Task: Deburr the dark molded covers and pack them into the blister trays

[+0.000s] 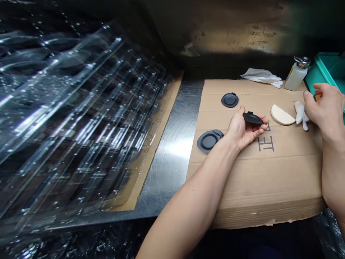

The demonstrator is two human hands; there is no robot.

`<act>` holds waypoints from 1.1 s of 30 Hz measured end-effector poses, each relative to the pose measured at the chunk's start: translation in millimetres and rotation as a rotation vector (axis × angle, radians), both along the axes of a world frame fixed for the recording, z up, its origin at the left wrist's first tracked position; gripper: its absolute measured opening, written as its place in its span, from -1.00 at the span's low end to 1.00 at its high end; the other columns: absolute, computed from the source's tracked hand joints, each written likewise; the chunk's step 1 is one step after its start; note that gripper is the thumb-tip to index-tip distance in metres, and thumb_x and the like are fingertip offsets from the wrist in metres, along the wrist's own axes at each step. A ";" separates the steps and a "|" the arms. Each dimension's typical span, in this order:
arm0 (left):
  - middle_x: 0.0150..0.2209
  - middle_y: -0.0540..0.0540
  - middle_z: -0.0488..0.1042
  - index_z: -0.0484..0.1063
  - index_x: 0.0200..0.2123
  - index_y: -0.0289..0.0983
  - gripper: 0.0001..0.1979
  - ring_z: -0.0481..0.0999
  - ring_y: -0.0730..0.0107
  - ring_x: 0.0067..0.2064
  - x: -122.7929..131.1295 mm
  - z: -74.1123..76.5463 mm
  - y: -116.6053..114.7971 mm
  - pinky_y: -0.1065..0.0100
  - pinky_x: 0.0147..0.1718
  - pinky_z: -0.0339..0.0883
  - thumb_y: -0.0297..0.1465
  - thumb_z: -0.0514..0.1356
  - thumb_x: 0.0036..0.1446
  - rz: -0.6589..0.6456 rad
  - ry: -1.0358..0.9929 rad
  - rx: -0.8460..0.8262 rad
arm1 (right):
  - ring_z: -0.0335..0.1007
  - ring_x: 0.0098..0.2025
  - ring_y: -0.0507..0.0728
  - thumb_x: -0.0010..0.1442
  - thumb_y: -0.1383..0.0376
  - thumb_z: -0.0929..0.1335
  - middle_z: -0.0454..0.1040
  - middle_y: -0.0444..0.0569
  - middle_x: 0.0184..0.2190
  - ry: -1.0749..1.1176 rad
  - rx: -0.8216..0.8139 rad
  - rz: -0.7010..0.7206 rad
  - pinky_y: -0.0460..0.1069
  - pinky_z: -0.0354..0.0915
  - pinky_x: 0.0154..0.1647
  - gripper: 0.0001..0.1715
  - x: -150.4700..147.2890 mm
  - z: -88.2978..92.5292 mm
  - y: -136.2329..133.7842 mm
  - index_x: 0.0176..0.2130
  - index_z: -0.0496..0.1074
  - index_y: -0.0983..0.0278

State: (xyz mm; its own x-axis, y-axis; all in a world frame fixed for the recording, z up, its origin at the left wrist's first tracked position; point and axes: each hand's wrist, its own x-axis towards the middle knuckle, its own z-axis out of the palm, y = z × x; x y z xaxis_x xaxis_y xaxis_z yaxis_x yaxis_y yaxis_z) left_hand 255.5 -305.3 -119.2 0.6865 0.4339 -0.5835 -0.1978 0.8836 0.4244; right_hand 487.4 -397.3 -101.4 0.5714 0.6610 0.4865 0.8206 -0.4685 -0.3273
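My left hand (246, 130) is closed around the edges of a black oval lidded case (252, 118), holding it above the cardboard with the palm turned up. On the right, my right hand (326, 108) is at the near edge of the teal bin (320, 73), thumb and index finger apart. Something small and orange (318, 97) shows in the gap between them; whether it is touched cannot be seen. Two similar dark oval pieces lie on the cardboard: one (230, 100) at the back, another (209, 141) beside my left forearm.
A cream half-round pad (282, 115) and a crumpled white glove (301, 115) lie near my right hand. Behind them are another white glove (262, 76) and a pump bottle (296, 75). Stacked clear plastic trays (88, 118) fill the left. Flattened cardboard (269, 180) covers the metal bench (172, 151).
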 end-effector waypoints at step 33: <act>-0.01 -0.34 0.62 0.49 0.05 -0.41 -0.55 0.65 0.12 0.03 8.7 -23.8 1.9 0.08 0.14 0.48 -0.23 -0.06 0.47 0.177 -0.161 0.194 | 0.27 0.05 0.36 0.46 0.19 0.22 0.45 0.27 0.14 -0.089 -0.289 0.563 0.22 0.26 0.03 -0.56 -139.2 -23.3 -0.7 0.18 0.50 0.24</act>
